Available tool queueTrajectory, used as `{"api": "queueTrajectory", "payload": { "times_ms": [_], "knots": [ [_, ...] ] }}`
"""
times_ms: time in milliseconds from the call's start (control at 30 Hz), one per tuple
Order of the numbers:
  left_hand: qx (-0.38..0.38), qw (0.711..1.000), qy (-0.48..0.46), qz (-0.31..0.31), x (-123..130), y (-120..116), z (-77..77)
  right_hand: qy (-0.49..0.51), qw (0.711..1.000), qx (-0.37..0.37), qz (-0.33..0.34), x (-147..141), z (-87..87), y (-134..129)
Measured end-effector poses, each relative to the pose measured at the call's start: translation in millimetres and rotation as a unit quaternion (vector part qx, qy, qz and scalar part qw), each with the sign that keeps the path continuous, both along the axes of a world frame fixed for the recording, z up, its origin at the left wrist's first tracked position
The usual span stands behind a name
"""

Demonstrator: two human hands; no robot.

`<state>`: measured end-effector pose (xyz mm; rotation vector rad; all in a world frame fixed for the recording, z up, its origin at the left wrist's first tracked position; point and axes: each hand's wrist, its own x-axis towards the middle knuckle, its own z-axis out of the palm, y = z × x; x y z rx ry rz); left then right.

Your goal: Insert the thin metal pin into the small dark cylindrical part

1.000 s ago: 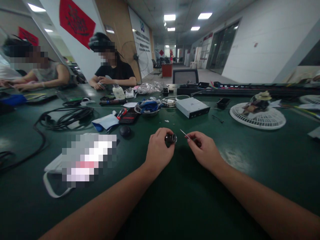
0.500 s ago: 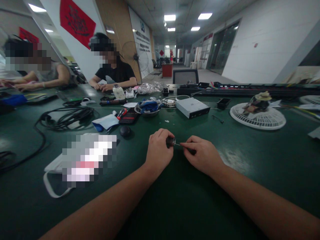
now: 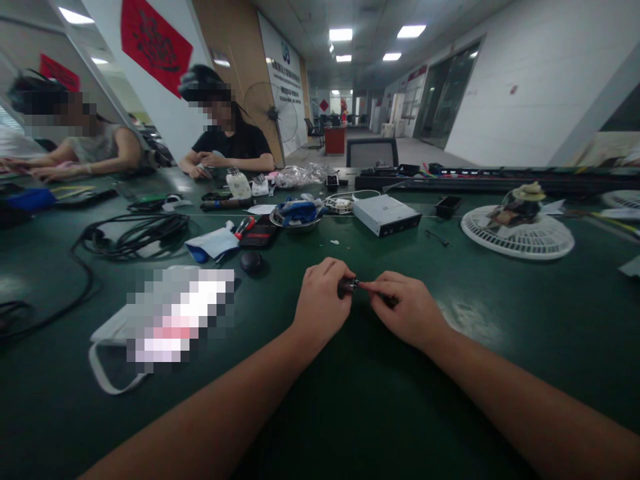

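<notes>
Dark cylindrical barrel with shiny rim, material unclear, sits in left hand, rim toward right hand. Left hand wraps barrel; right hand pinches slim dark tool close to rim, mostly hidden by grip. Barrel probably light, rigid, somewhat slippery; best held around middle, rim free. Smooth dark green counter beneath hands; silver-grey box with black front beyond them.

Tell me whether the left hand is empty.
No, the left hand holds a dark cylinder, its end pointing toward the right hand.
</notes>
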<state>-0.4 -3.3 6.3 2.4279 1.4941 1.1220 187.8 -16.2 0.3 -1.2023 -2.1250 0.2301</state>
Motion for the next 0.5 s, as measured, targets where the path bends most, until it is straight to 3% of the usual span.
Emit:
{"api": "queueTrajectory", "payload": {
  "times_ms": [133,300,500],
  "knots": [
    [-0.009,1.000,-0.010,-0.011,-0.3,0.9,-0.5,-0.017,0.999,-0.018,-0.046,0.3,-0.4,1.6],
    [-0.021,0.999,-0.037,-0.003,-1.3,2.0,-0.8,-0.031,0.999,-0.030,0.001,-1.8,3.3,-0.7],
    [-0.024,0.998,-0.052,0.020,-0.3,1.4,0.7,-0.060,0.994,-0.021,-0.084,-4.9,5.0,-2.1]
  ]
}}
